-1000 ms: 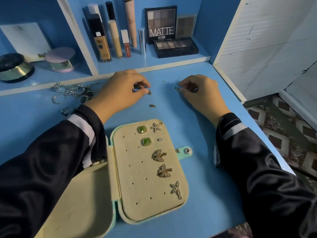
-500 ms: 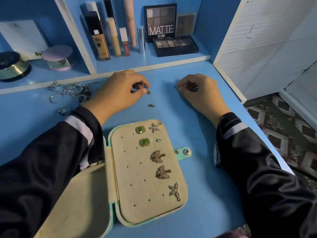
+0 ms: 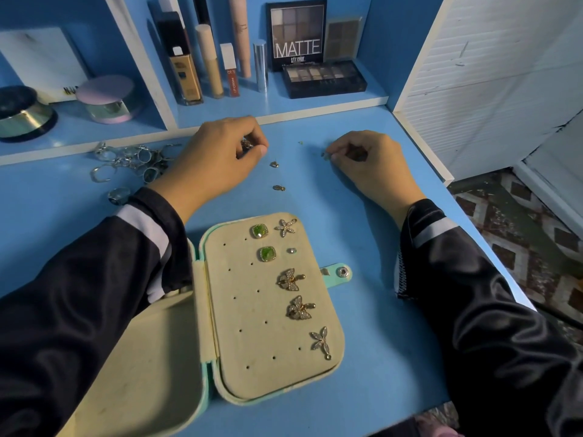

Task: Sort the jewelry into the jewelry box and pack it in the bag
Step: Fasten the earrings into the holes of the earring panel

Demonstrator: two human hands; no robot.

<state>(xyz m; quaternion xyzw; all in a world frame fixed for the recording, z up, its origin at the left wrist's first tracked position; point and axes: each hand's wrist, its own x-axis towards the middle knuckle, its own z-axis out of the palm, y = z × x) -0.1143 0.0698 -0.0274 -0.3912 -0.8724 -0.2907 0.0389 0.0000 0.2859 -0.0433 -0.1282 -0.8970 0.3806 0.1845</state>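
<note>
Head view. Legible writing: "MATTE" in large white capitals on the upright eyeshadow palette [image 3: 296,34] on the far shelf. The small print beneath it is not readable. A white card [image 3: 41,58] at far left shows only "NU". The lettering on the red lip tube [image 3: 232,78] is too small to confirm.

The jewelry box [image 3: 249,326] lies open on the blue worktop [image 3: 378,247], near centre, between the two sleeves. Its long axis runs near to far, with the far end leaning slightly left. The snap tab [image 3: 342,272] points right. The cream panel carries two green square studs [image 3: 259,231], a star earring [image 3: 286,227], a small round stud [image 3: 291,250], two butterfly earrings [image 3: 290,279] and a leaf-shaped earring [image 3: 321,340].

Left hand [image 3: 217,159], far of the box: the grip is closed, thumb and forefinger pinching a small metal piece [image 3: 247,144]. Right hand [image 3: 369,162], far right: the fingers are curled and the tips are pinched on a tiny item [image 3: 325,155] at the worktop, too small to identify.

Two loose pieces [image 3: 274,164] lie between the hands. A pile of rings [image 3: 132,159] lies at far left.
</note>
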